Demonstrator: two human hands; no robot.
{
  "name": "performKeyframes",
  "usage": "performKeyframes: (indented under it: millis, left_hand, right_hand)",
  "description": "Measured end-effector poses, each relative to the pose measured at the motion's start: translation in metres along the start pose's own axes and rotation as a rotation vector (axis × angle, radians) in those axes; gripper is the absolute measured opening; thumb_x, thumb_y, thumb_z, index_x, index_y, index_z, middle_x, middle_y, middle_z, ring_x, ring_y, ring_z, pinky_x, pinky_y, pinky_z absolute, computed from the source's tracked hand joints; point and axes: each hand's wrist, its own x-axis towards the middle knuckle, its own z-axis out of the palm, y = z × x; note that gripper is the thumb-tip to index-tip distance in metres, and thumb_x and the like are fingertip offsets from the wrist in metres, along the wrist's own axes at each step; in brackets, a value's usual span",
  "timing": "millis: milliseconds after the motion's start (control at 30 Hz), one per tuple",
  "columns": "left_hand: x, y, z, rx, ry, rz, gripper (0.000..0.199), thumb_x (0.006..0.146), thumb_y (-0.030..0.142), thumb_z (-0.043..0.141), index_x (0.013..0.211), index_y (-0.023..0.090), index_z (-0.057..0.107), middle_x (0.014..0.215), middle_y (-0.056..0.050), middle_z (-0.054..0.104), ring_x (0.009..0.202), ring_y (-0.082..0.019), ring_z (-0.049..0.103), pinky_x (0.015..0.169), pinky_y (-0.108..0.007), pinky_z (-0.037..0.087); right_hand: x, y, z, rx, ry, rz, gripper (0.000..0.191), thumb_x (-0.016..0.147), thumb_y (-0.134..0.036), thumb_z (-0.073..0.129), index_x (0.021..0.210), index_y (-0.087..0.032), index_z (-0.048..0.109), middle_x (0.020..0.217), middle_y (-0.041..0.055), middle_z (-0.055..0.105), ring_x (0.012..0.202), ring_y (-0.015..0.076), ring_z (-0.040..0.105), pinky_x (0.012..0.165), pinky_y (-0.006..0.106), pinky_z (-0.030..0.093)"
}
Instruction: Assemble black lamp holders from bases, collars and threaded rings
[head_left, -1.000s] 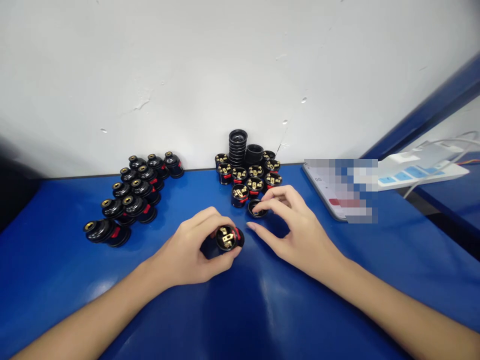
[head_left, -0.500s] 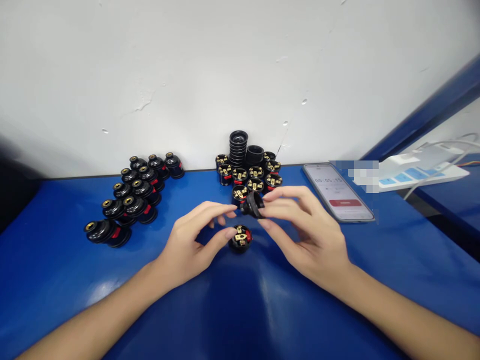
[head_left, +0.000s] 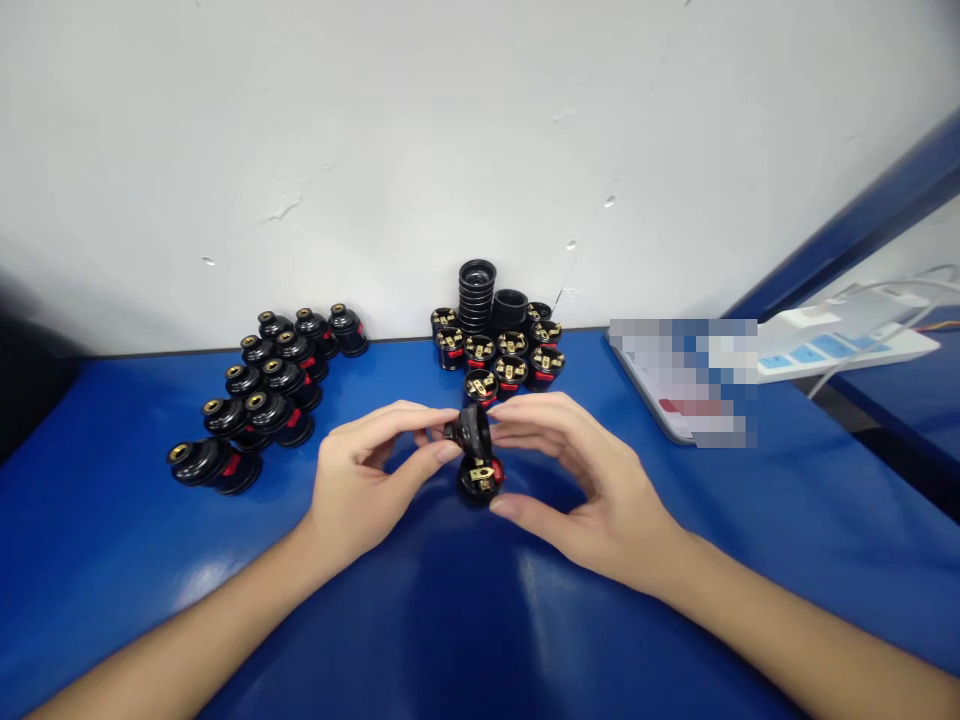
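Observation:
A black cap point(head_left: 472, 430) is tilted on its side, its narrow end pinched between the thumb and fingers of my left hand point(head_left: 379, 470). Just below it on the blue table stands a round black socket base point(head_left: 478, 482) with brass contacts and a red part facing up. My right hand point(head_left: 585, 480) is spread around the right side of both pieces, thumb low near the base and fingers behind the cap's wide rim. Whether those fingers touch the rim is hard to make out.
Several finished-looking black sockets point(head_left: 277, 415) stand at the left. Behind my hands are several open bases point(head_left: 511, 370) and a stack of black caps point(head_left: 477, 295) by the white wall. At right lie a partly blurred phone point(head_left: 645, 385) and a power strip point(head_left: 885, 348).
The cap has moved left and slightly down, over the base, and is now in my left hand's pinch. My right hand has let it go and opened wider, lower down.

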Motion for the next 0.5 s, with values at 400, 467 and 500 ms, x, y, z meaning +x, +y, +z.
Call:
performKeyframes:
  millis: [400,467,500]
  left_hand:
    - [0.006,-0.009,-0.004,0.047,0.131,-0.097,0.019,0.092,0.023,0.086,0.111,0.022,0.089,0.099,-0.005,0.083,0.086,-0.015,0.077,0.085,-0.027,0.068]
    - [0.006,-0.010,-0.004,0.050,0.123,-0.109,0.019,0.092,0.023,0.086,0.110,0.021,0.089,0.099,-0.006,0.083,0.087,-0.016,0.077,0.085,-0.028,0.068]
    - [0.006,-0.010,-0.005,0.050,0.117,-0.115,0.019,0.092,0.024,0.086,0.110,0.021,0.089,0.099,-0.006,0.083,0.087,-0.016,0.077,0.085,-0.028,0.068]
  right_hand:
    - [0.004,0.003,-0.001,-0.161,-0.242,0.173,0.029,0.096,-0.023,0.086,0.123,-0.026,0.076,0.118,0.0058,0.083,0.112,0.0263,0.078,0.102,0.043,0.065]
    - [0.005,0.002,-0.002,-0.146,-0.179,0.202,0.026,0.098,-0.024,0.083,0.122,-0.025,0.075,0.114,0.0050,0.083,0.104,0.0249,0.080,0.097,0.040,0.066]
    - [0.005,0.002,-0.002,-0.148,-0.137,0.199,0.022,0.099,-0.025,0.081,0.120,-0.024,0.076,0.111,0.0052,0.083,0.100,0.0242,0.080,0.094,0.039,0.066]
